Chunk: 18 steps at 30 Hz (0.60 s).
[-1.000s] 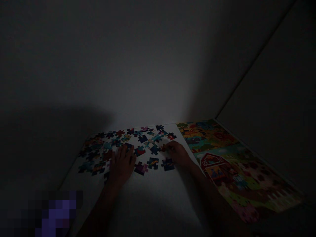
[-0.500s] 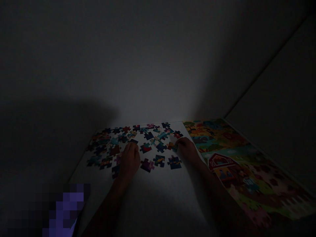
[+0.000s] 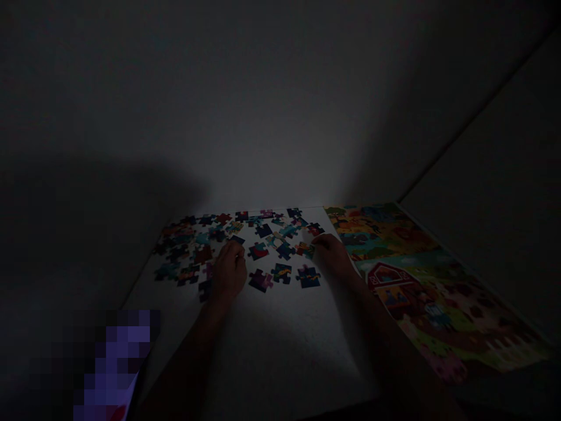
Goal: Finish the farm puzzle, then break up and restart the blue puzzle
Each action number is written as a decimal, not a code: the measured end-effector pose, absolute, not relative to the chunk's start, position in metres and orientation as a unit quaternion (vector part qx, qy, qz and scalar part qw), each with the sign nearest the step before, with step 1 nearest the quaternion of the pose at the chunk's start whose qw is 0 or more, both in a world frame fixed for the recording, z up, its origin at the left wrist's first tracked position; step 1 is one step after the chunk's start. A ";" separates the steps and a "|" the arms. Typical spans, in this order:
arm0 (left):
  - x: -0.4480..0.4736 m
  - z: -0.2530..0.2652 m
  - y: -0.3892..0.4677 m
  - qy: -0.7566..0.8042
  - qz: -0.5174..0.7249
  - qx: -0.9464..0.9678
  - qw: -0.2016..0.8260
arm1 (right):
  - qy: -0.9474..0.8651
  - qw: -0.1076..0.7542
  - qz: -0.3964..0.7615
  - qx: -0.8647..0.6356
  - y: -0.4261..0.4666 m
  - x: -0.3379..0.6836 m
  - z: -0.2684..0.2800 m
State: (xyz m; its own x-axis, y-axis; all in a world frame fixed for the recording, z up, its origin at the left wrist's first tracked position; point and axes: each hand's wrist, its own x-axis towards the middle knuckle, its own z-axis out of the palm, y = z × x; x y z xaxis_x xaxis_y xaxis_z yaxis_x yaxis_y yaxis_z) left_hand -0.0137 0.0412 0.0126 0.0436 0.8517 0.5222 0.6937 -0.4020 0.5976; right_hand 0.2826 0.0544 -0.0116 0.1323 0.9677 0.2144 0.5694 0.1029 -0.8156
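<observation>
My left hand [image 3: 229,270] rests among loose puzzle pieces on the white tabletop [image 3: 280,327], its fingers curled in. Whatever it may hold is hidden. A dark blue piece [image 3: 238,240] lies just beyond its knuckles, and a dark piece [image 3: 204,289] is beside its wrist. My right hand [image 3: 332,255] is closed at the right edge of an orange and green puzzle piece [image 3: 305,249], fingertips on it. Between the hands lie a piece with a red curve [image 3: 258,251], a purple piece [image 3: 261,280] and a blue piece with a yellow band [image 3: 308,276].
Many more pieces [image 3: 177,251] lie overlapped at the left. Assembled picture puzzles, one with a red barn [image 3: 385,275], cover the right side. A pale wall [image 3: 263,117] stands behind the table. A blurred purple shape [image 3: 118,362] is at lower left. The light is dim.
The view has tilted down slightly, so everything sits a little higher. Both hands hold nearly the same places among the pieces.
</observation>
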 end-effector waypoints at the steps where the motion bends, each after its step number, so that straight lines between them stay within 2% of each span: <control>1: -0.014 0.013 0.041 0.541 0.438 0.713 0.089 | -0.613 0.416 0.238 -0.628 0.054 0.283 -0.011; 9: -0.017 0.009 0.043 0.552 0.472 0.684 0.066 | -0.641 0.384 0.238 -0.620 0.053 0.281 -0.008; 18: -0.012 0.016 0.037 0.549 0.454 0.698 0.066 | -0.654 0.379 0.214 -0.619 0.051 0.281 -0.012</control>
